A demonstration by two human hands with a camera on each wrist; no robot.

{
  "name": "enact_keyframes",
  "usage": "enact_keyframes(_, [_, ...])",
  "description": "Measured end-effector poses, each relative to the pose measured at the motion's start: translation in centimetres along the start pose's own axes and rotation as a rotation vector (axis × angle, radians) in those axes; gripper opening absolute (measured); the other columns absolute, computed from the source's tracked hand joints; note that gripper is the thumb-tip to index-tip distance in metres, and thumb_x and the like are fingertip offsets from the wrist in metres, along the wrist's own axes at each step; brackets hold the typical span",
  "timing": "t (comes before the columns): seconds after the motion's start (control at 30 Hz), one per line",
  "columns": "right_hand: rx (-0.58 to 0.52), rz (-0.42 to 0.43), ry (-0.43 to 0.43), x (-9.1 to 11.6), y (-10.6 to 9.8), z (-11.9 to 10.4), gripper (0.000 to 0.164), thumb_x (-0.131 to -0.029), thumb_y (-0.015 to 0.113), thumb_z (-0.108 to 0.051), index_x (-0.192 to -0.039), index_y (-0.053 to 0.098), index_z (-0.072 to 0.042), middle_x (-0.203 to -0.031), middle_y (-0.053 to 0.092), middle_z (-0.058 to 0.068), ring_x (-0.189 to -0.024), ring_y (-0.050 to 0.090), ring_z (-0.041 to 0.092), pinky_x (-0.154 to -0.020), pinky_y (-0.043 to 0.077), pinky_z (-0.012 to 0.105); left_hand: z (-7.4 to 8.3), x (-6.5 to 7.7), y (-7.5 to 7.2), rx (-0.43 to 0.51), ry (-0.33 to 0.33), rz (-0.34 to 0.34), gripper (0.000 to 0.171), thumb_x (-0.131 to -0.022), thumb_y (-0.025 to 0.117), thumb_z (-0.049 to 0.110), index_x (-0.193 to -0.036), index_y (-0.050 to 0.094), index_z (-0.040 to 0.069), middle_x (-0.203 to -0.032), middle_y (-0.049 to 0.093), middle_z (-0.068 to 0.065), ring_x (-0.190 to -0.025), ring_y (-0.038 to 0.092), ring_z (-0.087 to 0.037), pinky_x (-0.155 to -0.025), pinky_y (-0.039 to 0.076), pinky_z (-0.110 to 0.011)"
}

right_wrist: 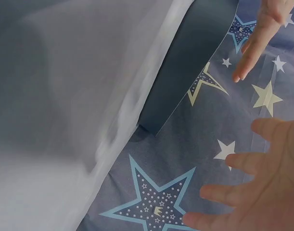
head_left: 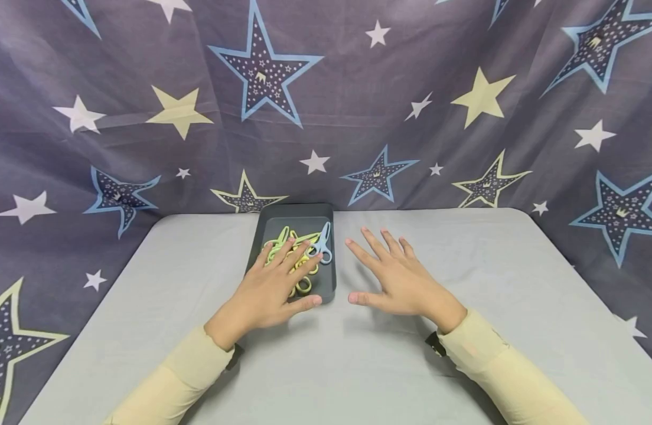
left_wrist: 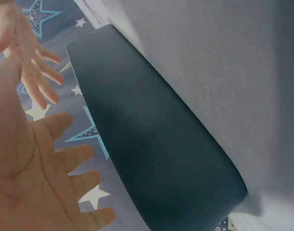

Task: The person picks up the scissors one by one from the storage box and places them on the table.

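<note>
A dark grey tray (head_left: pixel 328 289) lies at the back middle of the table, with several plastic scissors inside. Blue scissors (head_left: pixel 323 241) lean at its right side; green scissors (head_left: pixel 278 241) and yellow scissors (head_left: pixel 303 285) lie beside and below them. Over the tray's front left, my left hand (head_left: pixel 270 292) spreads its fingers, hiding part of the scissors. My right hand (head_left: pixel 403 283) is spread just right of the tray, apart from it. Neither hand holds anything. Both wrist views show the tray's plain outer wall (left_wrist: pixel 151 130) and the outstretched fingers, but not the scissors.
A pale grey cloth covers the table (head_left: pixel 358 366). Behind it and at both sides hangs a dark purple-grey curtain (head_left: pixel 315 136) printed with stars. The tray's far end stands close to this curtain. A dark strap (head_left: pixel 436 344) shows under the right wrist.
</note>
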State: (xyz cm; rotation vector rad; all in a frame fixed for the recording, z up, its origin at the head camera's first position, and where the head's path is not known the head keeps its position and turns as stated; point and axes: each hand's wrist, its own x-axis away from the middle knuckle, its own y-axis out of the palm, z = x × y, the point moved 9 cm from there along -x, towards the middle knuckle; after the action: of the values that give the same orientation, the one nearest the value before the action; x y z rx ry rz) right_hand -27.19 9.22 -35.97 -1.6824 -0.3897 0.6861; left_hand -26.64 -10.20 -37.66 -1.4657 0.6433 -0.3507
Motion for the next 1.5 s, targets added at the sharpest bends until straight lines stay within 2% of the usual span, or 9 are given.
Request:
enact_keyframes(0.2, [-0.001, -0.006, 0.0, 0.0, -0.2, 0.0, 0.091, -0.092, 0.039, -0.082, -0.165, 0.012, -0.036, -0.171, 0.01, 0.008, -0.153, 0.012, 0.048, -0.117, 0.018, 0.074, -0.4, 0.0, -0.4, 0.03, -0.027, 0.003, 0.079, -0.098, 0.039, 0.074, -0.164, 0.023, 0.035, -0.171, 0.014, -0.001, -0.157, 0.001, -0.029, -0.126, -0.002, -0.058])
enact_keyframes(0.43, [-0.034, -0.008, -0.002, -0.1, -0.5, 0.0, 0.088, -0.095, 0.043, -0.077, -0.165, 0.012, -0.036, -0.17, 0.018, 0.01, -0.152, 0.017, 0.047, -0.117, 0.021, 0.072, -1.5, -0.3, -1.2, 0.036, -0.039, 0.07, 0.076, -0.1, 0.038, 0.072, -0.163, 0.03, 0.03, -0.168, 0.025, -0.009, -0.154, 0.019, -0.037, -0.123, 0.014, -0.064])
enact_keyframes(0.6, [-0.032, 0.009, -0.027, -0.4, -0.7, -0.4, 0.083, -0.097, 0.047, -0.072, -0.164, 0.026, -0.028, -0.166, 0.031, 0.014, -0.147, 0.032, 0.046, -0.114, 0.031, 0.068, -2.9, -0.1, -2.3, 0.044, -0.067, 0.113, 0.074, -0.102, 0.04, 0.067, -0.163, 0.032, 0.025, -0.165, 0.032, -0.013, -0.15, 0.027, -0.041, -0.119, 0.023, -0.066])
enact_keyframes(0.83, [-0.029, -0.001, -0.05, -1.4, -0.5, -0.9, 0.075, -0.099, 0.055, -0.062, -0.158, 0.042, -0.019, -0.157, 0.045, 0.014, -0.138, 0.046, 0.039, -0.107, 0.042, 0.063, -5.2, -0.6, -3.0, 0.095, -0.114, 0.118, 0.07, -0.104, 0.05, 0.056, -0.161, 0.036, 0.019, -0.162, 0.036, -0.017, -0.141, 0.038, -0.045, -0.11, 0.036, -0.066])
enact_keyframes(0.97, [-0.011, -0.014, -0.058, -2.0, -0.1, -1.0, 0.071, -0.1, 0.055, -0.061, -0.155, 0.047, -0.017, -0.152, 0.051, 0.012, -0.133, 0.051, 0.037, -0.104, 0.046, 0.061, -6.8, -1.4, -2.8, 0.115, -0.152, 0.119, 0.068, -0.103, 0.056, 0.05, -0.159, 0.038, 0.016, -0.158, 0.04, -0.019, -0.131, 0.045, -0.046, -0.099, 0.045, -0.065])
enact_keyframes(1.1, [0.01, -0.015, -0.08, -2.5, 0.2, -1.3, 0.07, -0.1, 0.053, -0.062, -0.151, 0.051, -0.014, -0.145, 0.057, 0.011, -0.126, 0.056, 0.035, -0.101, 0.049, 0.058, -8.9, -2.1, -2.2, 0.163, -0.2, 0.112, 0.067, -0.102, 0.058, 0.046, -0.158, 0.04, 0.014, -0.156, 0.042, -0.02, -0.127, 0.047, -0.045, -0.096, 0.047, -0.065])
enact_keyframes(1.23, [0.019, -0.015, -0.082, -2.9, 0.4, -1.6, 0.067, -0.101, 0.053, -0.06, -0.149, 0.054, -0.013, -0.141, 0.06, 0.011, -0.124, 0.058, 0.034, -0.101, 0.049, 0.056, -11.2, -2.7, -1.2, 0.242, -0.247, 0.067, 0.068, -0.103, 0.059, 0.042, -0.159, 0.037, 0.011, -0.157, 0.037, -0.024, -0.133, 0.041, -0.048, -0.103, 0.043, -0.068])
enact_keyframes(1.37, [0.026, -0.026, -0.09, -3.6, 0.7, -2.2, 0.066, -0.102, 0.051, -0.059, -0.149, 0.054, -0.013, -0.139, 0.062, 0.01, -0.122, 0.059, 0.033, -0.1, 0.05, 0.055, -13.1, -3.1, 0.1, 0.361, -0.286, 0.003, 0.071, -0.104, 0.059, 0.038, -0.161, 0.031, 0.006, -0.16, 0.028, -0.029, -0.142, 0.03, -0.053, -0.112, 0.033, -0.07])
enact_keyframes(1.5, [0.02, -0.028, -0.1, -4.4, 0.7, -2.8, 0.063, -0.103, 0.053, -0.056, -0.148, 0.055, -0.012, -0.136, 0.063, 0.01, -0.119, 0.06, 0.033, -0.1, 0.051, 0.055, -14.6, -3.6, 0.8, 0.429, -0.312, -0.024, 0.072, -0.105, 0.057, 0.034, -0.16, 0.027, 0.0, -0.158, 0.027, -0.032, -0.141, 0.031, -0.053, -0.114, 0.03, -0.069])
